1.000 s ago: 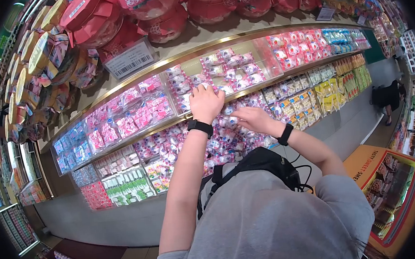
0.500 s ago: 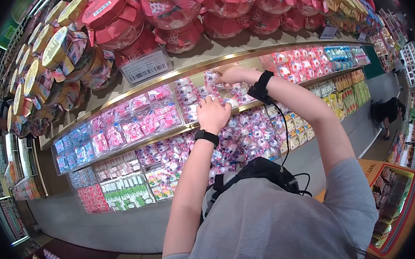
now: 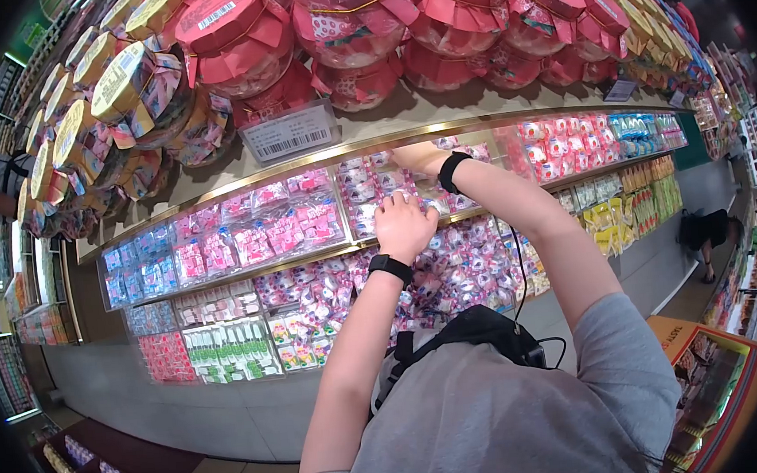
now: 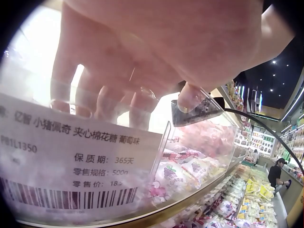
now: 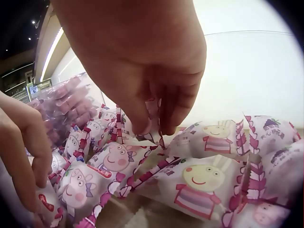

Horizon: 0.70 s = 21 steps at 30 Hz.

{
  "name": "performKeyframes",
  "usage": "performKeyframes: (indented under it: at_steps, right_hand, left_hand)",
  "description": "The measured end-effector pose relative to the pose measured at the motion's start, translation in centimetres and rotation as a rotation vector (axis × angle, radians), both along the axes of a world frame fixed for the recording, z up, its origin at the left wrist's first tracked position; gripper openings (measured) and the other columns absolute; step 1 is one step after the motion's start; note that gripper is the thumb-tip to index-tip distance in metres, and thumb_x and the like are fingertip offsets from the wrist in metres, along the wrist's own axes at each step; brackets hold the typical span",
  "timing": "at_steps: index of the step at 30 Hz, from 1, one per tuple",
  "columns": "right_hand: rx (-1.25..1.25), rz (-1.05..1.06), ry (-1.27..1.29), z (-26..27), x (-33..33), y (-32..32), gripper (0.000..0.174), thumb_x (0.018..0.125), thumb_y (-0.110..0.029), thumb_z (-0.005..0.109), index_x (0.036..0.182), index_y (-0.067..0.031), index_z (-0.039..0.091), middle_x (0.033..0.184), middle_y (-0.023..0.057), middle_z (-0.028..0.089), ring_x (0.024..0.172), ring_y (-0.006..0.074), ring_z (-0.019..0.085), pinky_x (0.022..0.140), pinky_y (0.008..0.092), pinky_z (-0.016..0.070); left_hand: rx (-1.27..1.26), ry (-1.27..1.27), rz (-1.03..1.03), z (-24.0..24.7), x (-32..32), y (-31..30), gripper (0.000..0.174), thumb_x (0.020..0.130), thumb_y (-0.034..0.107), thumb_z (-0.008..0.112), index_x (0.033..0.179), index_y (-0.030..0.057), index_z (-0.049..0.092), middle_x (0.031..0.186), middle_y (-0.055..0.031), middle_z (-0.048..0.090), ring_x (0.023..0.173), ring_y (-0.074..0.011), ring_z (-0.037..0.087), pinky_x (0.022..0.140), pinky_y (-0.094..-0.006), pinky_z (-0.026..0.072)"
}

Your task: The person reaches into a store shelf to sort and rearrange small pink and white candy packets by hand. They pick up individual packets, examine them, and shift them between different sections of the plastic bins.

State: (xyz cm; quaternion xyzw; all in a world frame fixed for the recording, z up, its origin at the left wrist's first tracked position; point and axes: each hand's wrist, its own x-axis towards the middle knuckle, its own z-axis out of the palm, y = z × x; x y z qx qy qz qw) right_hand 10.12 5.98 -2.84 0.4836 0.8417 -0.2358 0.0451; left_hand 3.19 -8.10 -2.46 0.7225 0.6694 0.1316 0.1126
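In the right wrist view my right hand (image 5: 142, 71) reaches down into a clear bin and pinches a small wrapped marshmallow packet (image 5: 154, 110) between thumb and fingers. Several more white-and-pink packets (image 5: 202, 183) with cartoon pigs and rabbits lie around it in rows. My left hand (image 3: 404, 227) hangs over the bin's front wall in the head view, its fingers reaching down inside. From the right wrist camera, those left fingers (image 5: 40, 147) rest on a packet at the left. A printed price label (image 4: 71, 161) fronts the bin in the left wrist view.
Red-topped jars (image 3: 348, 16) line the shelf above, with a barcode card (image 3: 289, 135) at its edge. Bags of pink sweets (image 3: 262, 223) fill the bin to the left. Below is a tray of loose wrapped sweets (image 3: 460, 257). A person in black (image 3: 707, 233) is at the far right.
My right hand has moved from the lower tray up into the upper bin and then to its back. The left hand stays at the bin's front while the head view shifts.
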Motion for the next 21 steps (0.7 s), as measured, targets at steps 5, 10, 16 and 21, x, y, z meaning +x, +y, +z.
performKeyframes:
  at_steps: [5,10,16,21]
  right_hand:
    - [-0.047,0.092,0.134,-1.3,0.7,0.5,0.031,0.082,-0.026,0.045,0.103,-0.0035,0.051,0.095,0.017,0.059,0.085,0.0323,0.057,0.075,0.0393,0.0421]
    - [-0.095,0.161,0.048,-2.7,1.1,1.0,0.035,0.082,-0.029,0.044,0.109,-0.0073,0.051,0.099,0.0163,0.058,0.09,0.0319,0.056,0.077,0.038,0.0425]
    - [-0.202,0.123,0.035,-2.9,0.9,1.4,0.035,0.081,-0.027,0.043,0.11,-0.0101,0.052,0.105,0.0168,0.056,0.095,0.0324,0.055,0.081,0.0419,0.041]
    - [-0.095,0.011,-0.027,-0.9,-0.1,-0.1,0.03,0.08,-0.021,0.044,0.105,-0.0089,0.054,0.097,0.016,0.059,0.087,0.0324,0.058,0.074,0.0424,0.0444]
  left_hand:
    - [-0.017,-0.006,0.0,0.2,0.0,0.0,0.038,0.076,0.037,0.044,0.081,0.0022,0.06,0.085,-0.0125,0.055,0.083,-0.0284,0.052,0.07,-0.0416,0.0418]
    - [-0.023,0.015,-0.005,0.1,0.0,0.0,0.039,0.076,0.037,0.043,0.08,0.0028,0.061,0.084,-0.0128,0.055,0.082,-0.0284,0.053,0.069,-0.042,0.0423]
    - [-0.055,0.029,-0.021,0.3,0.0,0.1,0.041,0.077,0.037,0.04,0.079,0.0026,0.063,0.083,-0.0139,0.057,0.08,-0.0293,0.055,0.068,-0.0427,0.0436]
    - [-0.147,0.053,-0.046,0.6,-0.1,0.3,0.043,0.077,0.037,0.038,0.081,0.0026,0.064,0.087,-0.015,0.058,0.081,-0.0292,0.057,0.069,-0.0435,0.0435]
